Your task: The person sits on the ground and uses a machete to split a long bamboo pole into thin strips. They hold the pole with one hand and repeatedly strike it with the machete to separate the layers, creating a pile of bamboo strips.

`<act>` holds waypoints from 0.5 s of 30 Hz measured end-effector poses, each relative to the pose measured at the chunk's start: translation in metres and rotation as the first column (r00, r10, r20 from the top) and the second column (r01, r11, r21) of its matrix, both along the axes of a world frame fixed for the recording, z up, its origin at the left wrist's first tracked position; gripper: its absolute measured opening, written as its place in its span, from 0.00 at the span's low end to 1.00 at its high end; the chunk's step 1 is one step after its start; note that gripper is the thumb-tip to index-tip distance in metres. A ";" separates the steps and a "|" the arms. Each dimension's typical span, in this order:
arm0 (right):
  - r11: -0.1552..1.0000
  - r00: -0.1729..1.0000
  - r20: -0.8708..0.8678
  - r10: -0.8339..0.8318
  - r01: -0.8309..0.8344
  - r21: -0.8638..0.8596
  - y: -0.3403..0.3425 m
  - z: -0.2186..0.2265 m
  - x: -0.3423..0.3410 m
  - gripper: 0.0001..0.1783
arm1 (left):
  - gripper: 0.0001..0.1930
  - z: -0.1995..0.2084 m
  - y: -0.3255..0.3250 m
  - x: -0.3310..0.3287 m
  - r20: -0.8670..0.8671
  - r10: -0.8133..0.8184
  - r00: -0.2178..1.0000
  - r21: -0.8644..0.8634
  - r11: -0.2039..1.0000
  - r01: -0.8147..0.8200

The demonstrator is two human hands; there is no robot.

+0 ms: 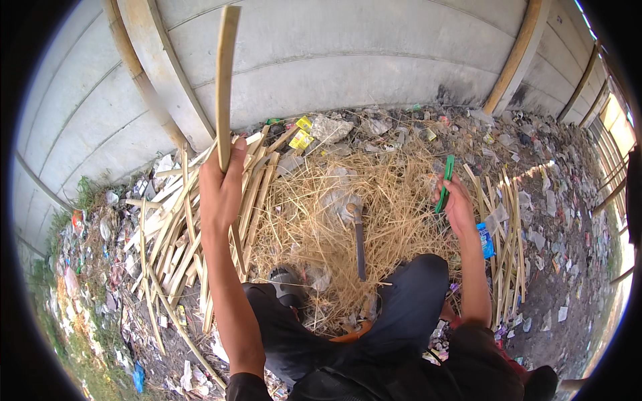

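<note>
Raised at the left, my left hand (222, 180) is closed around a long flat bamboo strip (226, 73), which stands nearly upright against the wall behind. My right hand (458, 204) is closed on a slim green knife handle (445, 182) held out to the right; I cannot make out its blade. Between my hands a machete (360, 250) with a wooden handle lies on a heap of thin bamboo shavings (401, 194). Below my left hand is a large pile of split bamboo strips (170, 250).
A smaller bundle of strips (511, 247) lies by my right forearm, with a blue packet (485, 240) beside it. A concrete panel wall (348, 73) with bamboo poles (518, 57) rises behind the shavings. Litter (555, 220) covers the ground around.
</note>
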State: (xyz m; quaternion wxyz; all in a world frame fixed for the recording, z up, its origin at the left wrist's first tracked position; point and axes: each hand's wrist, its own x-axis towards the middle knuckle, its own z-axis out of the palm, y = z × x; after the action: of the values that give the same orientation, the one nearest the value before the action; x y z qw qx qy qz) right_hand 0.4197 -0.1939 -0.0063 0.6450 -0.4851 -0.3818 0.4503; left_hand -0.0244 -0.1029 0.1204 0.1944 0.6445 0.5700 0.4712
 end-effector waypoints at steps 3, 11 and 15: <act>0.981 0.987 -0.048 0.151 -0.144 0.127 0.019 0.082 -0.041 0.18 | 0.19 0.004 -0.001 0.038 -0.281 -0.150 0.948 0.037 0.985 0.167; 0.987 0.993 0.091 0.077 -0.089 0.136 0.034 0.122 -0.101 0.29 | 0.18 -0.067 -0.015 0.080 -0.653 -0.195 0.732 0.117 0.929 0.352; 0.991 0.972 0.198 0.130 -0.124 -0.041 0.030 0.101 -0.086 0.23 | 0.15 -0.074 -0.023 0.087 -0.698 -0.233 0.677 0.009 0.943 0.333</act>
State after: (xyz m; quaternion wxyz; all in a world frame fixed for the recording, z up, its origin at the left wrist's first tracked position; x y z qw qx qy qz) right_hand 0.3333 -0.1641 0.0944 0.5663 -0.5115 -0.4688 0.4448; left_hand 0.0626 -0.1256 0.0463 -0.0045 0.8647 0.4607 0.2000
